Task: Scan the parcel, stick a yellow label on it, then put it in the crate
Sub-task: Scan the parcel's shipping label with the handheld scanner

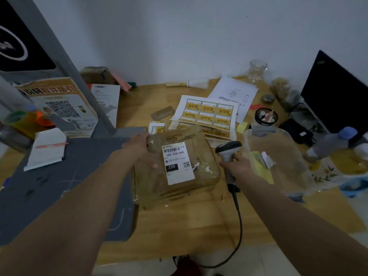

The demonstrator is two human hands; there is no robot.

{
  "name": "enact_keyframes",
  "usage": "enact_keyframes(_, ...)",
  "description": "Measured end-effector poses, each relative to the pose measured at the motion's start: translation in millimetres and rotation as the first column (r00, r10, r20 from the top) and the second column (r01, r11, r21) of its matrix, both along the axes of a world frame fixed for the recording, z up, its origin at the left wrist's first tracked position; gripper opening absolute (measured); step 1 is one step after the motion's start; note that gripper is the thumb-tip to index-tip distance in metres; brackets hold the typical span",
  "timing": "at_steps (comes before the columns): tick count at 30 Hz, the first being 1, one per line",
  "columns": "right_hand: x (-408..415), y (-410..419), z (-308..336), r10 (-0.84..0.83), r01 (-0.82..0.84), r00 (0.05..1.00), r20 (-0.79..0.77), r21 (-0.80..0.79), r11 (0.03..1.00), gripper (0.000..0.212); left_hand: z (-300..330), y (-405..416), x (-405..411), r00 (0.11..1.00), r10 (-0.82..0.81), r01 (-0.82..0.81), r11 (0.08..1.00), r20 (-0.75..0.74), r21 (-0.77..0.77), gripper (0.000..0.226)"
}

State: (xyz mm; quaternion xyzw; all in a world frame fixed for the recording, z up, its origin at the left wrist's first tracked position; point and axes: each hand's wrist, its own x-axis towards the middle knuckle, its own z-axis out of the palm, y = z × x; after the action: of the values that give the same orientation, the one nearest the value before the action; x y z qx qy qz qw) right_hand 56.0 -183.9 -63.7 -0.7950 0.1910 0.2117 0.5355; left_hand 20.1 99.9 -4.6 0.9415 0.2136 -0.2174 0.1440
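Parcel (175,166): brown, wrapped in clear tape, resting on the wooden bench (199,226) with its white shipping slip (177,163) facing up, barcode at the slip's top. Left hand (139,145) clamped on the parcel's far left corner, thumb pressed on top just left of the slip. Right hand (236,166) wrapped round the handle of a grey scanner (228,151) just right of the parcel, scanner head tilted toward the parcel's top, black cord trailing down past the bench's near edge. Sheet of yellow labels (209,114) flat on the bench just behind the parcel, its lower rows partly hidden by the parcel's far edge. Clear plastic crate (278,156) right of the parcel, beyond the scanner, holding a yellow slip and a scrap of white paper. Grey mat (49,186) left of the parcel, under the left forearm. Dark monitor (336,92) far right of the parcel.
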Motion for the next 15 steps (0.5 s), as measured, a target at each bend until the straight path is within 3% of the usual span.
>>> enact_keyframes(3, 11, 9, -11, -0.079, 0.079, 0.996, -0.052, 0.006, 0.997, 0.054, 4, 4, 17, 0.996, -0.082, 0.084, 0.996, -0.034, 0.040, 0.094)
enact_keyframes(5, 15, 15, -18, -0.095, 0.096, 0.993, -0.068, 0.013, 0.995, 0.054, 3, -2, 28, 0.989, -0.120, 0.113, 0.989, 0.081, 0.093, 0.081)
enact_keyframes(8, 19, 22, -24, -0.080, 0.078, 0.992, -0.097, -0.022, 0.997, 0.044, -6, -22, 38, 0.918, 0.010, 0.061, 0.984, 0.397, -0.166, 0.047)
enact_keyframes(10, 21, 25, -25, -0.096, 0.094, 0.988, -0.123, -0.020, 0.995, 0.037, -10, -37, 39, 0.867, 0.050, 0.082, 0.967, 0.496, -0.241, 0.022)
enact_keyframes(15, 21, 17, -34, -0.011, 0.003, 0.996, -0.088, -0.091, 0.996, 0.047, -20, -59, 28, 0.874, -0.001, 0.154, 0.949, 0.485, -0.276, 0.022)
